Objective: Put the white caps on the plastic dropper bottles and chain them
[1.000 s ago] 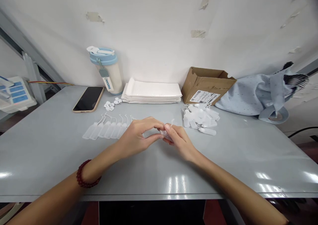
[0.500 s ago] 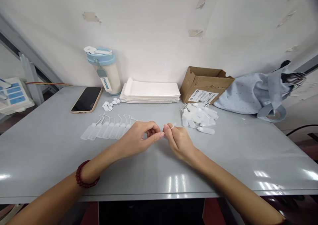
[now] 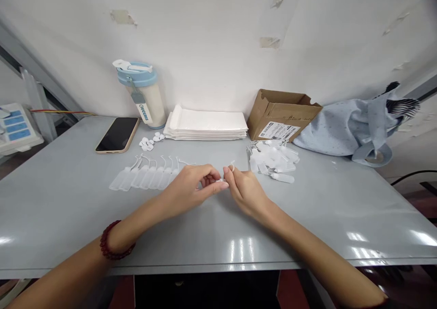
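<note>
A grey counter (image 3: 191, 250) is being backed by a white wall (image 3: 211, 49) bearing scraps of tape. Near the middle of the counter, a small white piece (image 3: 219, 180) is being pinched between the thumb and curled fingers of the left hand (image 3: 189, 186), these fingertips being nearly closed. By the right hand (image 3: 249, 195), closed with its thumb pressed against the forefinger, a white cord (image 3: 233, 165) is being gripped, its loop protruding above; whether piece and cord are being joined cannot be told, most being hidden by the fingers. Beyond the left hand, a row of clear tags (image 3: 148, 177) is being partly covered; beyond the right hand, a loose pile of tags (image 3: 273, 156) is being supported by the counter. Farther back, from left to right, a phone (image 3: 118, 135), white bits (image 3: 146, 144), a cup (image 3: 150, 97), stacked envelopes (image 3: 206, 124), a cardboard box (image 3: 278, 122) and a pale blue bag (image 3: 337, 129) are being displayed.
</note>
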A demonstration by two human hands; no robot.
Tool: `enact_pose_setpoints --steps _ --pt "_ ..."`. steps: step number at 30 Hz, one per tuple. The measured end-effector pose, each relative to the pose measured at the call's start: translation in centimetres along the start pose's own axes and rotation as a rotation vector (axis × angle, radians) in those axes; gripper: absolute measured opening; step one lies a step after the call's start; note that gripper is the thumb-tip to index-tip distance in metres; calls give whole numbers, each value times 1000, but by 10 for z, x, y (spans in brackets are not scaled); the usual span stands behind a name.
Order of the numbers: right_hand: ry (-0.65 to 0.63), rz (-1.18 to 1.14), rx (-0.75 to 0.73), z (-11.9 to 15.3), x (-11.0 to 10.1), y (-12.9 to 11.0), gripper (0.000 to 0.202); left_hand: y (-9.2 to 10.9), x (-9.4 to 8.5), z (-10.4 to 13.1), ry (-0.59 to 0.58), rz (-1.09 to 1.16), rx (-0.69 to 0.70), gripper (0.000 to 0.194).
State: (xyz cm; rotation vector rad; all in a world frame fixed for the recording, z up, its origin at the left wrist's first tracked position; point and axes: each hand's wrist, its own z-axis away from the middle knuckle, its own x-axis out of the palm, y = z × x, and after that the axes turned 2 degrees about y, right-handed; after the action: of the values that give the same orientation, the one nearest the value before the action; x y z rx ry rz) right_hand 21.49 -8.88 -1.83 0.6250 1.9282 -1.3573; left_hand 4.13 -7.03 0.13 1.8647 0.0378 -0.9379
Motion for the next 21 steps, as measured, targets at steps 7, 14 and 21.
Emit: enact_pose_setpoints --steps 7,14,21 --pt "-31 18 6 1 -2 -2 31 -4 4 0 -37 -84 97 18" --pt "-89 -276 134 -2 -8 -4 44 -14 15 5 147 -430 582 12" --pt "-22 -237 2 1 -6 -5 45 -7 6 4 136 -244 359 11"
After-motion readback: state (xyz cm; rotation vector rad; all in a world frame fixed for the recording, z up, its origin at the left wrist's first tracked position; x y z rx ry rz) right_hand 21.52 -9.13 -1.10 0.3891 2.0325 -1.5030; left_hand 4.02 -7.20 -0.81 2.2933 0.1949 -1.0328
